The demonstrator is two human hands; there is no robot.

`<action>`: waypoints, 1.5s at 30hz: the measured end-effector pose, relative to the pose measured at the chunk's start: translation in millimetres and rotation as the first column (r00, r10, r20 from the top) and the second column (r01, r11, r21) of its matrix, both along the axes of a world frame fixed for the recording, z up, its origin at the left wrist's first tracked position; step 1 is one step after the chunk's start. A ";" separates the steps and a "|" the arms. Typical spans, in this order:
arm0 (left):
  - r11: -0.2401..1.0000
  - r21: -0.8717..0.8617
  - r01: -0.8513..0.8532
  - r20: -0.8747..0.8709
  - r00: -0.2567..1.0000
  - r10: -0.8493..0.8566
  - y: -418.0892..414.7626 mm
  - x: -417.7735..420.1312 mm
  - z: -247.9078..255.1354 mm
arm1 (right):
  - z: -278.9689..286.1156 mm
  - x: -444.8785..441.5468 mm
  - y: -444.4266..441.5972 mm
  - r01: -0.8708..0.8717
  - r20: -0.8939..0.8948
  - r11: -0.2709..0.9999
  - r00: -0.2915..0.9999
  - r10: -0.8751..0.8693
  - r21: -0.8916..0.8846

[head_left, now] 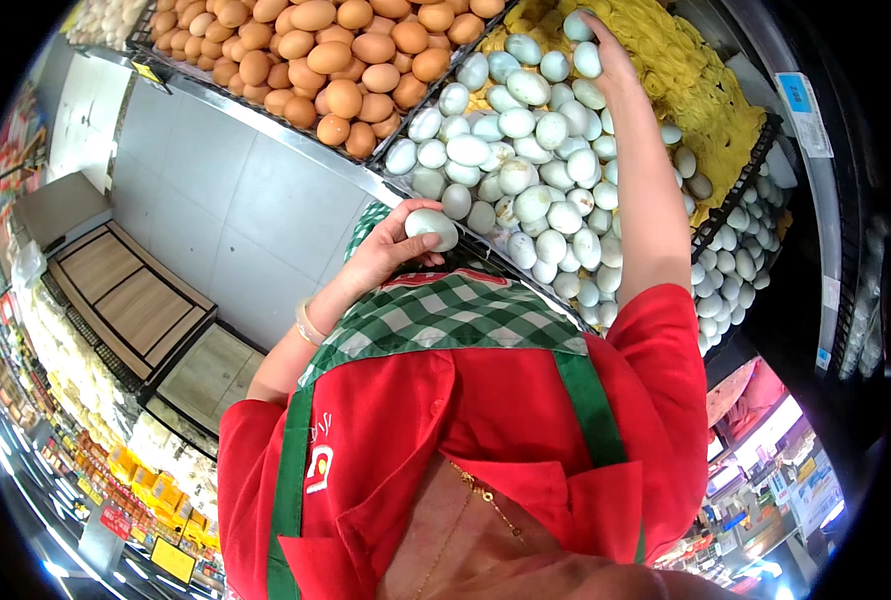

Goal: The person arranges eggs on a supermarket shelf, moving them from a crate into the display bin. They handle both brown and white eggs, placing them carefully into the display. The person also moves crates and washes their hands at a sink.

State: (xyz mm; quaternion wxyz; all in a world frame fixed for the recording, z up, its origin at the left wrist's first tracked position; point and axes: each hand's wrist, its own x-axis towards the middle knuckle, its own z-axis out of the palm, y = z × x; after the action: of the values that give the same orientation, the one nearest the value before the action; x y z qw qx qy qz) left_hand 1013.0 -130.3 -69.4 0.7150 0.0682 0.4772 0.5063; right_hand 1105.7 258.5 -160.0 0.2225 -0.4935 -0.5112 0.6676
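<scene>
My left hand (400,241) holds a pale blue-green egg (430,229) between thumb and fingers, in front of the green checked apron. At the top of the view, my right hand (612,61) reaches to the far side of a heap of pale blue-green eggs (529,88). Its fingertips curl round one egg (578,26), and a second egg (587,59) lies against the palm. Part of that grip is hidden by the hand itself. Some eggs in the heap have brownish smudges. Beside and beyond them lie yellow moulded egg trays (704,94).
Brown eggs (329,57) fill the adjoining black crate on the left. A metal rail (265,120) edges the display. More pale eggs (730,262) sit lower on the right, near a shelf strip with price tags (804,112). Wood-topped stands (134,300) border the tiled floor (212,187).
</scene>
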 end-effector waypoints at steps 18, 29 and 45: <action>0.982 -0.098 -0.160 0.032 0.986 0.164 0.6 -1.2 -10.9 | 96.8 19.0 -202.6 -0.573 -0.285 0.803 0.807 0.517 -0.165; 0.998 0.032 -0.055 -0.147 0.987 0.059 -8.5 -8.9 -16.7 | 109.8 14.0 -245.1 -0.803 0.317 0.343 0.529 0.787 0.487; 0.988 -0.029 -0.149 -0.153 0.978 0.143 -17.5 -10.2 -13.4 | 34.3 -54.2 -200.3 -0.458 0.332 0.253 0.847 0.415 0.852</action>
State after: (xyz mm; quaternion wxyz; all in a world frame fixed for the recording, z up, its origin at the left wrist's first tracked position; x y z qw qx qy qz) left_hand 1002.9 -147.8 -82.7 0.6390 0.0565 0.5438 0.5410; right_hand 1051.5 58.1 -125.7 0.2510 -0.1412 -0.9091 0.3009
